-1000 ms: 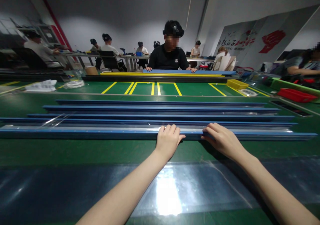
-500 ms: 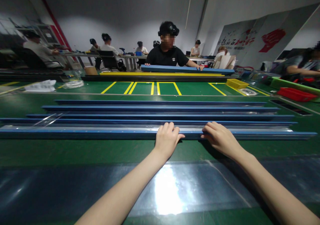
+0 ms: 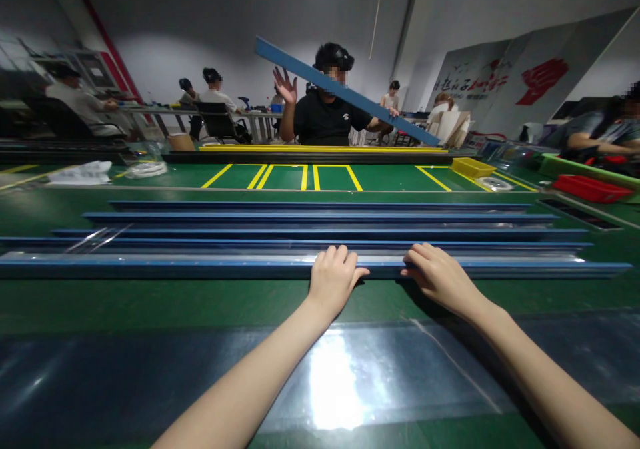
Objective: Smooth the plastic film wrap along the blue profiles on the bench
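Note:
A long blue channel profile [image 3: 240, 270] lies crosswise on the green table, nearest to me. Around its front wall my left hand [image 3: 334, 277] is closed, fingers hooked over the top edge and thumb pointing right. A short way to the right, my right hand [image 3: 434, 272] grips the same profile with bent fingers; its fingertips are partly hidden. Inside the channel runs a clear plastic strip [image 3: 270, 258]. Behind it lie several more blue profiles [image 3: 320, 216], roughly parallel. Closer to my body, a wide clear plastic sheet [image 3: 200, 376] lies flat and shiny.
Across the table a co-worker [image 3: 330, 119] holds a blue profile [image 3: 345, 92] tilted in the air. Yellow and black bars [image 3: 310, 156] lie before that person. A yellow bin [image 3: 473, 167], a red bin [image 3: 593, 187] and a dark flat panel [image 3: 580, 214] are at the right.
The co-worker's blue profile has swung from level to a steep tilt, its left end raised, and one of that person's hands has let go and opened. My hands have stayed in place.

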